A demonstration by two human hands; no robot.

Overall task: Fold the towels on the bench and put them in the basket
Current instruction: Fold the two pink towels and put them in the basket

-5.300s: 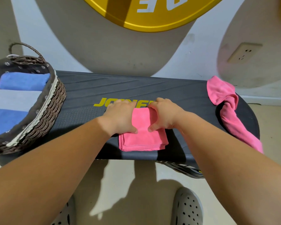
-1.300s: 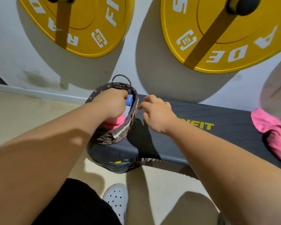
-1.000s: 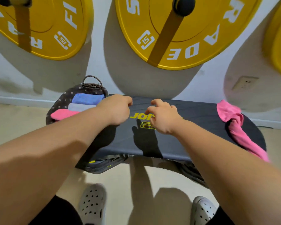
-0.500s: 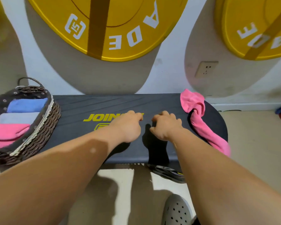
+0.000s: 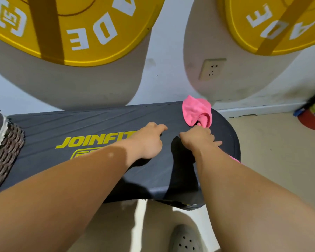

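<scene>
A: Which step is in hand here?

B: Picking up a towel to fold, I'd say. A crumpled pink towel (image 5: pixel 196 111) lies at the right end of the bench (image 5: pixel 98 124), right of centre in the frame. A strip of it trails over the bench's front right edge.

A: And the hands?

B: Both are over the bench near the middle of the frame. The right hand (image 5: pixel 198 138) is at the near edge of the towel, fingers curled, above the trailing strip. I cannot tell whether it already pinches cloth, because the knuckles hide the fingertips. The left hand (image 5: pixel 149 140) is just beside it, loosely curled with the forefinger out, holding nothing.

A: Where is the basket (image 5: pixel 5 151)?

B: At the far left edge of the frame, at the bench's other end. Only its woven wall shows, and it is well apart from the towel.

A: So what does the next move call for?

B: Probably a firm hold on the cloth. Then the towel needs drawing to the middle of the bench and spreading flat with both hands so the corners can be found. If only the bunched part is pulled, the hanging strip could drag the towel off the edge.
</scene>
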